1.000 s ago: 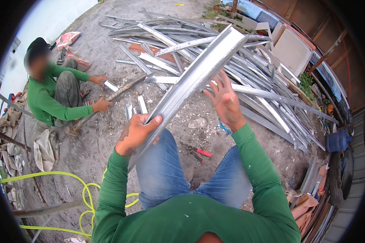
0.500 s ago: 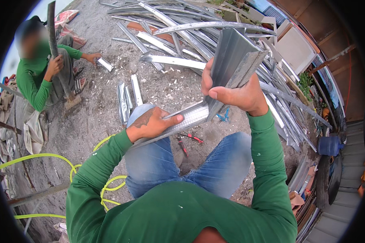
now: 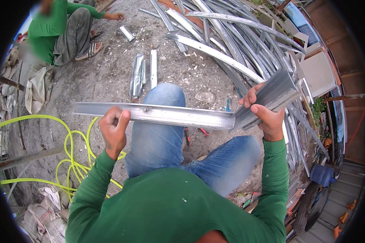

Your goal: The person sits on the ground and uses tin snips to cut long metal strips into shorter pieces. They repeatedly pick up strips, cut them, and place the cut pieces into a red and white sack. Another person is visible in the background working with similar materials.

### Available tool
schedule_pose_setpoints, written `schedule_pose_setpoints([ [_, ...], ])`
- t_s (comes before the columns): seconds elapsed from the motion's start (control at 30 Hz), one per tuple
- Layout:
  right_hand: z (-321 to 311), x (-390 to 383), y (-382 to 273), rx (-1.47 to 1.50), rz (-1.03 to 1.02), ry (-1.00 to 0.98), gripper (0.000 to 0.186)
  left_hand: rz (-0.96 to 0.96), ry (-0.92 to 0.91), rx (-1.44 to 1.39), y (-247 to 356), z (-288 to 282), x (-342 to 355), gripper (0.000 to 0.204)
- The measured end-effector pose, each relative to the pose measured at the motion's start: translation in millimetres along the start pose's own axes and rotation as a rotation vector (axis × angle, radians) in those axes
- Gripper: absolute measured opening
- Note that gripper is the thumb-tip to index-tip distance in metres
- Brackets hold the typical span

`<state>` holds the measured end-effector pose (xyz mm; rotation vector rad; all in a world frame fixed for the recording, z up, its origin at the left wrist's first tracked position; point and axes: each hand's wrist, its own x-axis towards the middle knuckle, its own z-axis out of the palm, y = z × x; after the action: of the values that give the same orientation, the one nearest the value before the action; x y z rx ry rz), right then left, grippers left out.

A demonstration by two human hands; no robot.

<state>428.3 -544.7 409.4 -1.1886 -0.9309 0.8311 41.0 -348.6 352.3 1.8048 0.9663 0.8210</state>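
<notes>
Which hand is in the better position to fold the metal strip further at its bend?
Probably the right hand. It grips the metal strip just beyond the bend, on the short angled end, so it can lever that end. The left hand is closed on the long part, across the knee, steadying it.

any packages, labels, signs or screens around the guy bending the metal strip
No labels, signs or screens show.
Sacks: pale cloth bags, crumpled, on the ground at the left beside the seated person.
More sacks: whitish, rumpled, at the lower left by the yellow hose.
Blue container: rounded, at the right edge, past the metal strips.
</notes>
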Motion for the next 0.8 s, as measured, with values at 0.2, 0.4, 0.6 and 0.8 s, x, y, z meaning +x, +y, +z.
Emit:
schedule_pose_setpoints([
  [0.2, -9, 0, 34, 0.403, -0.054, 0.129, 0.044, -0.603, 0.316, -0.952, -41, 6, -37, 0.097],
  [0.4, -8, 1, 25, 0.419, -0.049, 0.108, 0.037, -0.123, 0.258, -1.436, 24, 44, 122, 0.088],
  [0.6, -5, -24, 15, -0.07, 0.088, 0.308, 0.034, -0.183, -0.015, -1.524, 9, 106, 163, 0.042],
  [0.8, 6, -40, 48, -0.117, 0.21, 0.299, 0.022, -0.197, -0.096, -1.5, -13, 111, 154, 0.042],
])
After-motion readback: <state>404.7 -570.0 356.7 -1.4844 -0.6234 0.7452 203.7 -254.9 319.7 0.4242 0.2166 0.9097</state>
